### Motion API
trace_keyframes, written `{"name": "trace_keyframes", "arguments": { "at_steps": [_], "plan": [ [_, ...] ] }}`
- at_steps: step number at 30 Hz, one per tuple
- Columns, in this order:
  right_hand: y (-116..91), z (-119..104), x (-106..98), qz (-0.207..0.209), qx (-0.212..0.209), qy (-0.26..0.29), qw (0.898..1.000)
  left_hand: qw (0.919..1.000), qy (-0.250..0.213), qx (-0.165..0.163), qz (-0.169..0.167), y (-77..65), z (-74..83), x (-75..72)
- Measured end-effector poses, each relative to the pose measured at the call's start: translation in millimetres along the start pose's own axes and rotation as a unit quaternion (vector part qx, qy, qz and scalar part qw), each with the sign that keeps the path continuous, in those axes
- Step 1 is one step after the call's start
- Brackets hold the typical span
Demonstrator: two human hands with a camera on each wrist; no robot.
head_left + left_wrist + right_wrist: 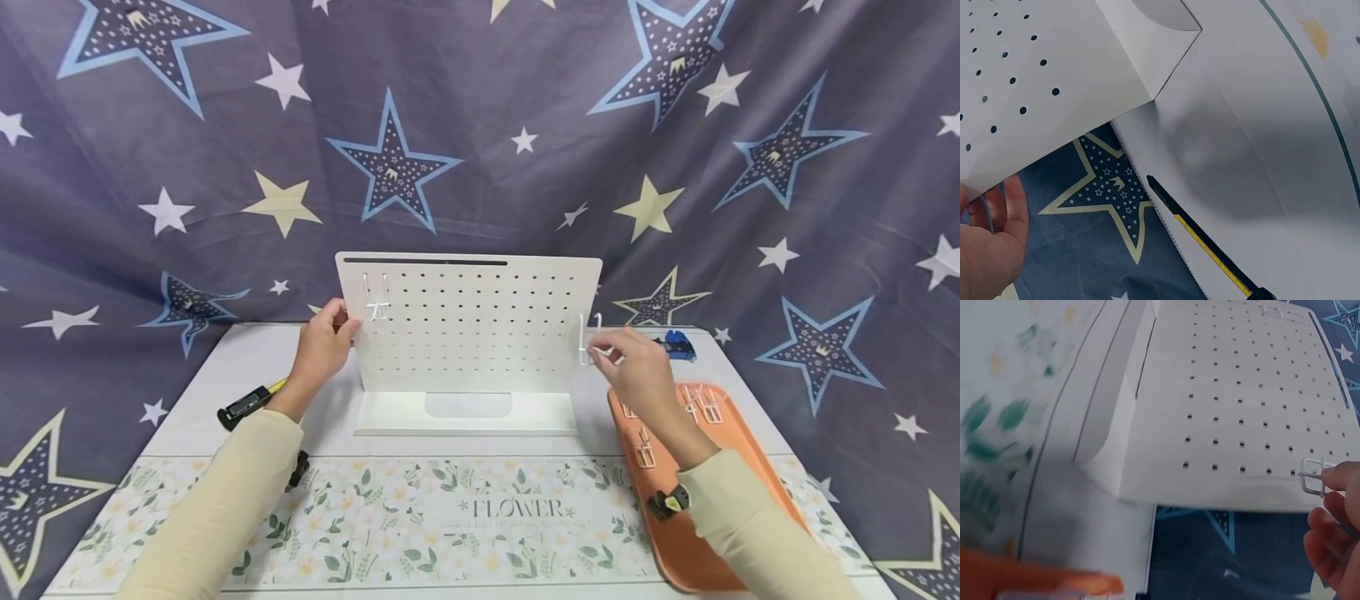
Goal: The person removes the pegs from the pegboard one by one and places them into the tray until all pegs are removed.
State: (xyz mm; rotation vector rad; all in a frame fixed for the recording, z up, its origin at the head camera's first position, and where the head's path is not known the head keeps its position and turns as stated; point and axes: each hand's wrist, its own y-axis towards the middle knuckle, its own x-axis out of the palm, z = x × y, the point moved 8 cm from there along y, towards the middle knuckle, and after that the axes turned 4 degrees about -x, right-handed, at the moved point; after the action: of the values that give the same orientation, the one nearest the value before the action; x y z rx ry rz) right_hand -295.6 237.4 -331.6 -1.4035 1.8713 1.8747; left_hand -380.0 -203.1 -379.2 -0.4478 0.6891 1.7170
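A white pegboard (465, 333) on a flat base stands upright on the table. My left hand (325, 333) grips its left edge, thumb at the front and fingers behind, as the left wrist view also shows (994, 231). A white wire hook (377, 298) hangs at the board's upper left. Between thumb and fingertips, my right hand (636, 362) pinches another white wire hook (583, 342) beside the board's right edge. In the right wrist view this held hook (1312, 481) overlaps the board's edge; I cannot tell whether they touch.
An orange tray (675, 533) with several white wire hooks (645, 450) lies at the right, under my right forearm. A black and yellow utility knife (246, 406) is at the left. Something blue and black (677, 345) sits behind the right hand. A star-patterned curtain (480, 125) hangs behind.
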Motion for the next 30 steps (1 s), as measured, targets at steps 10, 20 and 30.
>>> {"name": "trace_keyframes", "arguments": {
  "at_steps": [10, 20, 30],
  "plan": [
    [-25, 36, -14, -0.056, 0.043, -0.025, 0.997, 1.0000, -0.001, -0.005, -0.001, -0.3, -3.9, 0.2],
    [-52, 71, -34, -0.113, 0.056, -0.043, 0.991, 1.0000, -0.001, 0.007, 0.006, 0.0, -3.8, -0.8],
    [-87, 102, -35, -0.206, 0.080, -0.029, 0.975, 1.0000, 0.003, 0.004, 0.005, 2.2, -1.3, -1.1]
  ]
}}
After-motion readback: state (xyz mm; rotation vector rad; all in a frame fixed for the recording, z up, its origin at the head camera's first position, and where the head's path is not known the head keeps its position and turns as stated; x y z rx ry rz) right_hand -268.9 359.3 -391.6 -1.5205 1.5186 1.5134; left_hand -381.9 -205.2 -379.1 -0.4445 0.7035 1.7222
